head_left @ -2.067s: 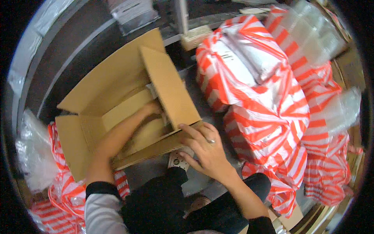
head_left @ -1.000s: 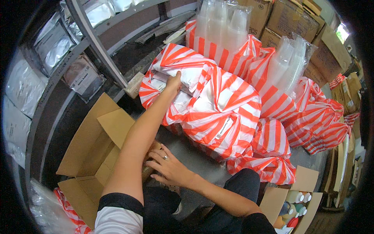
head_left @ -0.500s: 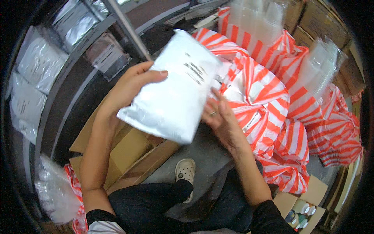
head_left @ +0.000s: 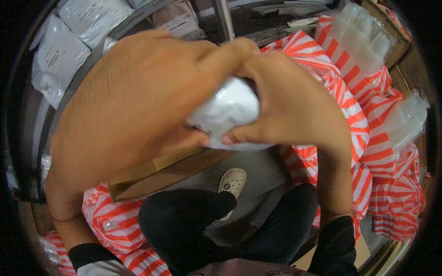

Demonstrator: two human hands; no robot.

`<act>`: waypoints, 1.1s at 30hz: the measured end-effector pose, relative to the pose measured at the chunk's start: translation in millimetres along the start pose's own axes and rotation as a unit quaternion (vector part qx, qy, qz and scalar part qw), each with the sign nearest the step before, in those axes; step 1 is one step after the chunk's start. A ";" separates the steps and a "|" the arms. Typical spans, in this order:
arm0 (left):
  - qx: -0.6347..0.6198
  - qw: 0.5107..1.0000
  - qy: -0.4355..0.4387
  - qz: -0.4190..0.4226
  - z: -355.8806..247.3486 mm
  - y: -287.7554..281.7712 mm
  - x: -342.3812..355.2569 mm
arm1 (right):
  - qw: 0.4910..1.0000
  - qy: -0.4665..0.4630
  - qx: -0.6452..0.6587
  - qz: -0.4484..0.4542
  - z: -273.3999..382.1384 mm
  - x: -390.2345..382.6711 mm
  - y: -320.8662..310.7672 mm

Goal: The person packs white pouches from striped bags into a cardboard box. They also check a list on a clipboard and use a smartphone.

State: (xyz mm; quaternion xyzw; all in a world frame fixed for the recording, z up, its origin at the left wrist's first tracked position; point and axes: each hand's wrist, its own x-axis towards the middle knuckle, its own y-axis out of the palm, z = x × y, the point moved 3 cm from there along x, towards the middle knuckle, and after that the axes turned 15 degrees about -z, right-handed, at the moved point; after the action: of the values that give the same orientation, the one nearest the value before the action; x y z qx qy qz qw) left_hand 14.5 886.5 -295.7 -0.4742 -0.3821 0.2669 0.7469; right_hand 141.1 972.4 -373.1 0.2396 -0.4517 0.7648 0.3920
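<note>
A glossy white plastic pouch (head_left: 234,106) is held up close in front of me, in both hands. My left hand (head_left: 152,87), large and smeared by motion, wraps round its left side and covers much of it. From the other side my right hand (head_left: 290,99) curls over the pouch, with the thumb on its lower front. The fingertips of both hands come near each other at the top. Only the pouch's rounded middle and its lower edge show between the hands. Its printed face is mostly hidden.
Red-and-white striped plastic bags (head_left: 382,156) are heaped on the right, with stacked clear plastic cups (head_left: 363,37) rising from them. White packets (head_left: 60,53) lie on the shelf at upper left, near a metal pole (head_left: 224,18). An open cardboard box (head_left: 170,177) stands below my left arm.
The pouch has come closer to my head and is now gripped from both sides. My right hand, earlier open beside it, has closed on it. The view has shifted.
</note>
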 end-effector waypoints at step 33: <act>-0.083 0.938 -0.285 0.179 33.1 492.9 -294.2 | 0.980 0.171 -0.073 0.068 -31.2 -234.9 110.8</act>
State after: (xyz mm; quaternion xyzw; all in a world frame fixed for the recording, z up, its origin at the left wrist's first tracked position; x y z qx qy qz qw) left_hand -197.1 880.2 -830.3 -0.4992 -0.5087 0.4873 0.5045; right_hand 186.0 878.3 -612.9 0.0446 -0.4476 0.7845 0.4268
